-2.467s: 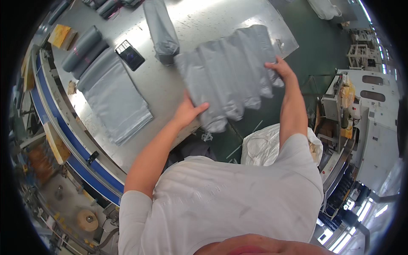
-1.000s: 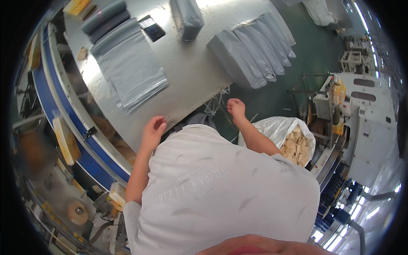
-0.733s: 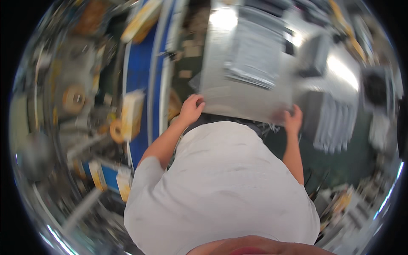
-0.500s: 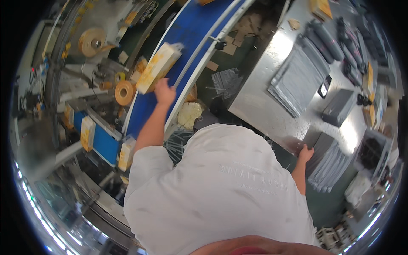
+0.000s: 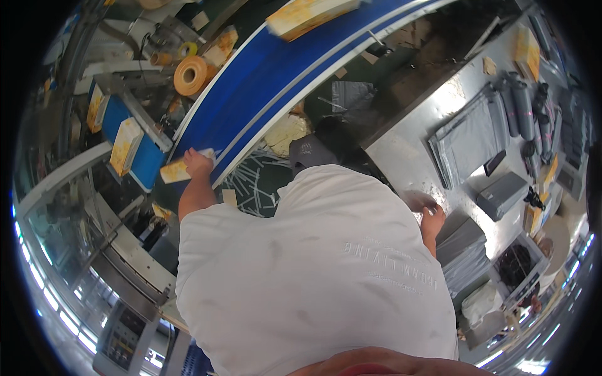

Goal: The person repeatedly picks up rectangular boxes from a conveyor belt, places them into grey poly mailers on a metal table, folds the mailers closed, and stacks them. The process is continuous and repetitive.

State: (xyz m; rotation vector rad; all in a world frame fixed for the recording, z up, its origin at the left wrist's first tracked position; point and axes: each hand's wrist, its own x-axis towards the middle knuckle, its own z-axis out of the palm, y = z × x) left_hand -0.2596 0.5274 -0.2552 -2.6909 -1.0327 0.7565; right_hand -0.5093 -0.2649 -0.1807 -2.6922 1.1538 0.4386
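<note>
My left hand (image 5: pixel 195 164) reaches out to the blue conveyor belt (image 5: pixel 269 81) and grips a flat yellow box (image 5: pixel 175 172) at the belt's near edge. My right hand (image 5: pixel 431 216) rests on the edge of the steel table (image 5: pixel 414 150), fingers curled, close to a stack of grey plastic mailer bags (image 5: pixel 464 247). I cannot make out anything held in it. My white shirt fills the lower middle of the view and hides both forearms' lower parts.
Another yellow box (image 5: pixel 310 14) rides the belt at the top. More yellow boxes (image 5: pixel 125 145) lie on a second blue belt at left, with an orange tape roll (image 5: pixel 190 75) beyond. Grey mailer piles (image 5: pixel 473 141) and rolled bags (image 5: pixel 523 100) lie on the table.
I have turned away from the table toward the conveyor. My left hand has left the grey bags, reached over the belt and taken hold of a yellow box. My right hand trails at the table edge.
</note>
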